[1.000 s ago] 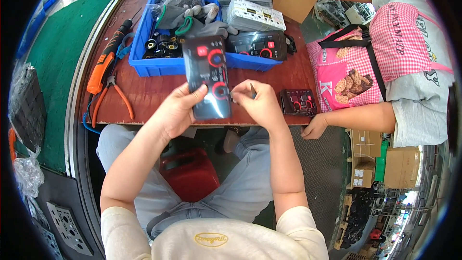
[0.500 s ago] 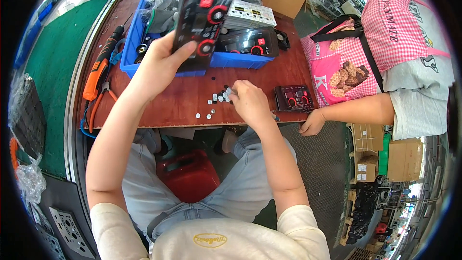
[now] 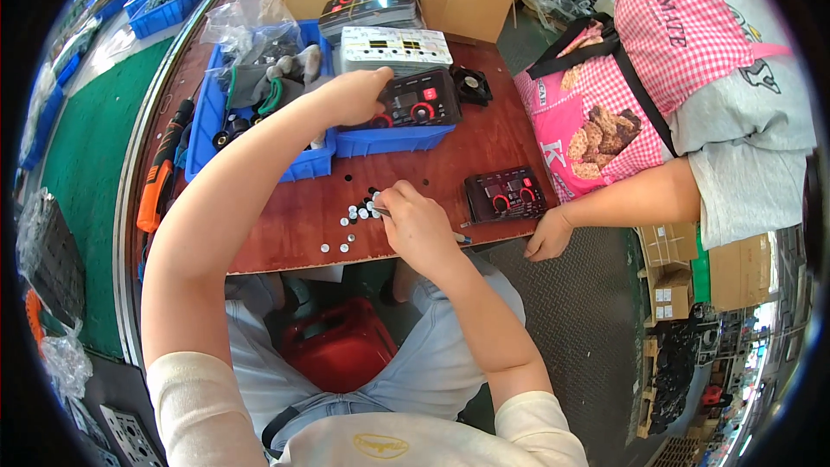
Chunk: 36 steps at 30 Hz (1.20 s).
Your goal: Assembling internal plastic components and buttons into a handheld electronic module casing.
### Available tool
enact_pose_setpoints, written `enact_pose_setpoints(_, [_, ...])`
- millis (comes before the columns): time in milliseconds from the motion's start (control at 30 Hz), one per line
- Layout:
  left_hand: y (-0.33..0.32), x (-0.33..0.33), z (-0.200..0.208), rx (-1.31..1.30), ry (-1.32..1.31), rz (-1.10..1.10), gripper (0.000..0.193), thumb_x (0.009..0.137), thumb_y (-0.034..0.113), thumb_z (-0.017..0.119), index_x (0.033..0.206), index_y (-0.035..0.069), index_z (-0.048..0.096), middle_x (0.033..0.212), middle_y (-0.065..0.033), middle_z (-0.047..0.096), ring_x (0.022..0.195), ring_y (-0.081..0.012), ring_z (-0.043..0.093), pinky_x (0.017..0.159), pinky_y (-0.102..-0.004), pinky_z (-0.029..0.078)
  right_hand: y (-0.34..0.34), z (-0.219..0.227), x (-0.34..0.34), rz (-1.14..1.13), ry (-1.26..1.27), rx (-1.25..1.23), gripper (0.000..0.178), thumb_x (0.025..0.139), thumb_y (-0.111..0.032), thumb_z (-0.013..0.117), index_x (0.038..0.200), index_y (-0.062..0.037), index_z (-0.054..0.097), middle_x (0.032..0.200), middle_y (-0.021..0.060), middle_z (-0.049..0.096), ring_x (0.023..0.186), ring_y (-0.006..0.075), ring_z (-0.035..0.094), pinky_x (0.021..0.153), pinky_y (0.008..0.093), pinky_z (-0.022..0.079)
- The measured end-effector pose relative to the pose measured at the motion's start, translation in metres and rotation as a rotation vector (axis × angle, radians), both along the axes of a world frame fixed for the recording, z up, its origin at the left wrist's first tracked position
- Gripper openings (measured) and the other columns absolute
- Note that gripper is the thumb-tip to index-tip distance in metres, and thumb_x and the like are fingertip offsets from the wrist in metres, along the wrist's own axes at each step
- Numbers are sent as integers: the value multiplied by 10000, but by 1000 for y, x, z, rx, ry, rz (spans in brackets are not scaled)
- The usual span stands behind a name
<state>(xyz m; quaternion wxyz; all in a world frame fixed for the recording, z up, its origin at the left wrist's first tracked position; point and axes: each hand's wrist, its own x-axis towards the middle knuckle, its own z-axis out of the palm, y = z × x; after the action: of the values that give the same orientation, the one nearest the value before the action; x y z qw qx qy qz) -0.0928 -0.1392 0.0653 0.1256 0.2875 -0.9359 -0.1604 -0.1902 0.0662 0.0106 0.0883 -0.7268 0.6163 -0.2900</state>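
Observation:
My left hand [image 3: 356, 97] reaches over the blue bins, its closed fingers at the left edge of a glossy black control panel [image 3: 422, 100] with red-ringed dials. That panel rests in the right-hand blue bin [image 3: 393, 140]; my hand hides part of its left side. Below, my right hand [image 3: 418, 227] is closed on a slim tool [image 3: 382, 210], of which only a dark, pointed end shows past the fingers. Its tip touches or hovers just over a cluster of small white and black round pieces [image 3: 359, 211] on the reddish tabletop [image 3: 285, 233]; I cannot tell which.
A stack of white panels [image 3: 393, 48] and banded black panels [image 3: 372, 9] stand behind, near an open cardboard box [image 3: 467, 0]. Another blue bin [image 3: 201, 125] holds gloves and small parts. An orange power screwdriver [image 3: 156, 190] lies left. Near a co-worker's hand [image 3: 551, 232] sits another panel [image 3: 506, 194].
My left hand has lowered the black panel from mid-air onto the right-hand bin. My right hand stays by the small round pieces. The whole view has shifted slightly.

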Motion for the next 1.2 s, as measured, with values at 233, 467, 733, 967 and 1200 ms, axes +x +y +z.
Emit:
enact_pose_setpoints(233, [21,-5,-28,-526,131,90,480,759,35,602,1223,43,476,1091,-126,526,1053,-304,547,830,-372,508,3,-3,-11,-112,-1,37,73,799,-47,635,864,-36,604,896,115,602,793,347,619,666,444,501])
enact_pose_setpoints(467, [84,-2,-3,-378,451,-6,253,805,60,632,1056,36,603,1028,-137,594,995,-319,570,843,-381,473,22,32,-83,-395,-182,-111,157,819,-98,640,945,-6,663,896,172,668,835,318,655,767,361,500])
enact_pose_setpoints(733, [139,-69,-95,-146,521,-180,489,730,260,755,1094,-25,598,1128,-171,603,1060,-331,569,908,-392,475,32,-12,-196,-810,165,280,427,780,-350,706,915,50,642,934,268,642,935,401,619,814,470,469])
enact_pose_setpoints(967, [151,-90,-112,-55,123,-134,784,641,289,808,1274,-4,450,1237,-165,521,1170,-330,491,977,-391,434,38,-33,-204,-808,13,322,453,720,-335,766,956,32,644,978,237,654,965,362,630,818,437,481])
enact_pose_setpoints(1200, [149,-90,-115,-57,198,-171,755,628,204,810,1262,18,444,1227,-152,482,1186,-334,460,977,-390,429,43,-44,-209,-797,-60,260,433,670,-287,810,927,13,633,921,202,666,871,318,655,763,399,494])
